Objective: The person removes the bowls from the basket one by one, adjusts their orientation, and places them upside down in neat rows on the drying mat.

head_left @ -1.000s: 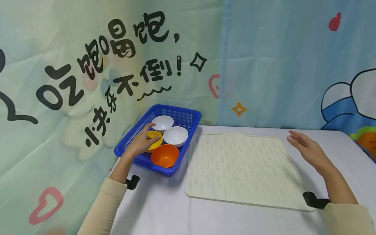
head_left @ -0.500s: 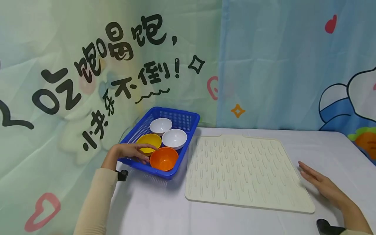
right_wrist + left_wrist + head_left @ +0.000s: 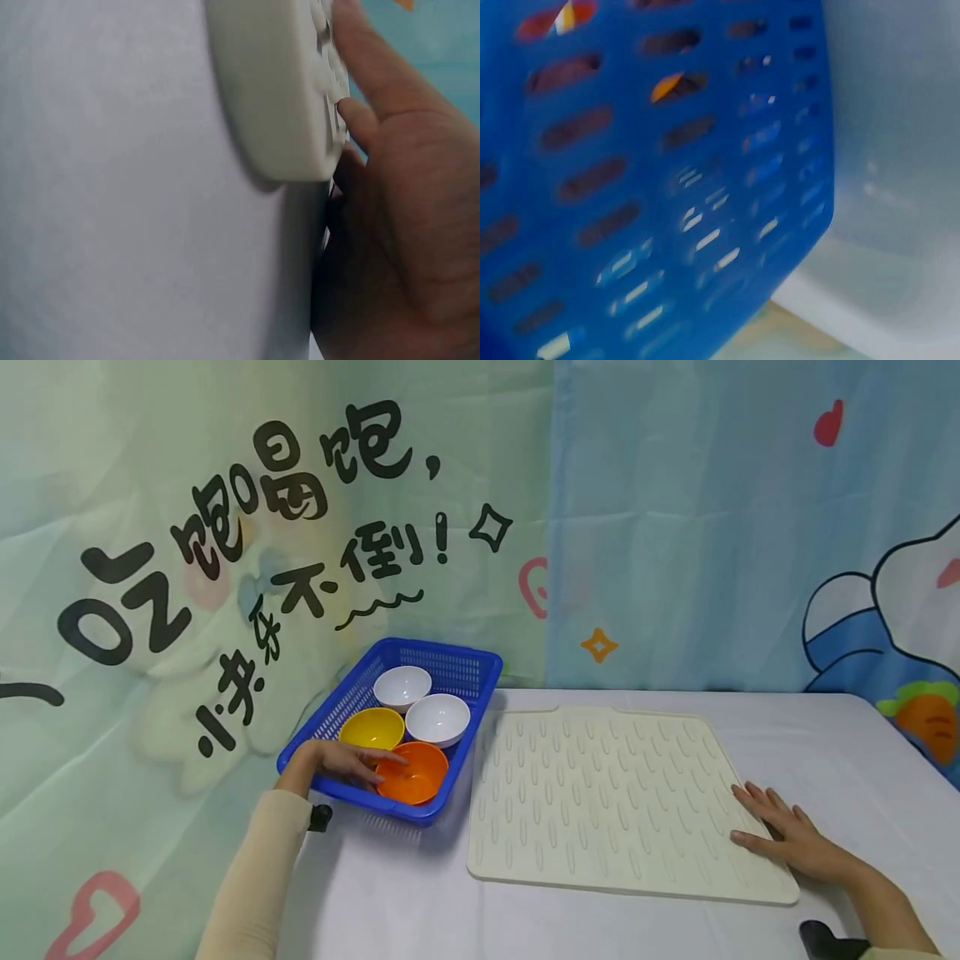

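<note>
Where left fingers [image 3: 388, 756] extend, orange bowl [image 3: 422, 777] lies beneath.

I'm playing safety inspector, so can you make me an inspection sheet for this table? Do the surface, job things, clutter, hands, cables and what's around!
Surface: white table, with a bumpy cream mat lying flat.
Job things: blue basket left of the mat, holding an orange bowl, a yellow bowl and two white bowls.
Clutter: nothing seen.
Left hand: over the orange bowl's left rim; can't tell if the fingers grip it.
Right hand: fingers spread over the mat's right edge.
Cables: nothing seen.
Surroundings: green backdrop with black writing, blue backdrop with a printed carrot.
</note>
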`<state>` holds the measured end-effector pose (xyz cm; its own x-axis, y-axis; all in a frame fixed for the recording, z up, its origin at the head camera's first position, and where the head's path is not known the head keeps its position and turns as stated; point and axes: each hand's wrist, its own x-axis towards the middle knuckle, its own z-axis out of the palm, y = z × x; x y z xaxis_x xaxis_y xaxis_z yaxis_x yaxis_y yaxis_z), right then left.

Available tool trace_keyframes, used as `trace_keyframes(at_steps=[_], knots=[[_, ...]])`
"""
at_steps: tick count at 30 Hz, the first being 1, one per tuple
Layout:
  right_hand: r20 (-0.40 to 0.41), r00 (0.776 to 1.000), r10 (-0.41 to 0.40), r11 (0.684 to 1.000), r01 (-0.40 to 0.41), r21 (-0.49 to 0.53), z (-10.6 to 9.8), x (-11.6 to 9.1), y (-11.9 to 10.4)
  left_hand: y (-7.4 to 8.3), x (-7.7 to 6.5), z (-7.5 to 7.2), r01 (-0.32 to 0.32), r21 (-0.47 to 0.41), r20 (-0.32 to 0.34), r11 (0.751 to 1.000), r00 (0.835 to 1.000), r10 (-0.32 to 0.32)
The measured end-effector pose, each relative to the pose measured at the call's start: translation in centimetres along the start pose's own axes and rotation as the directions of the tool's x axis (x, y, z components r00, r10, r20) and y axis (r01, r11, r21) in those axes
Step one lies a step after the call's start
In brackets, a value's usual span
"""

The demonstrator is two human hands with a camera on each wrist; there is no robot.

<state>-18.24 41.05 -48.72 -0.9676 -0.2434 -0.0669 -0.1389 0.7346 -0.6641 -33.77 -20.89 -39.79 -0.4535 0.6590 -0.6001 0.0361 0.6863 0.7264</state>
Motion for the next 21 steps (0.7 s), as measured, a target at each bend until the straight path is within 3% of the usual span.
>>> trace_keyframes(at_steps=[6, 21], knots=[[-0.004, 1.000, -0.008, 0.999, 0.007, -0.041, 0.18, 0.17, 0.05, -0.03, 0.60, 0.46, 0.023, 0.087, -0.054, 0.996, 0.998, -0.018], [-0.016, 1.000, -0.005, 0.998, 0.004, -0.062, 0.27, 0.05, -0.03, 0.13, 0.03, 0.67, 0.002, 0.085, -0.063, 0.996, 0.998, 0.003]])
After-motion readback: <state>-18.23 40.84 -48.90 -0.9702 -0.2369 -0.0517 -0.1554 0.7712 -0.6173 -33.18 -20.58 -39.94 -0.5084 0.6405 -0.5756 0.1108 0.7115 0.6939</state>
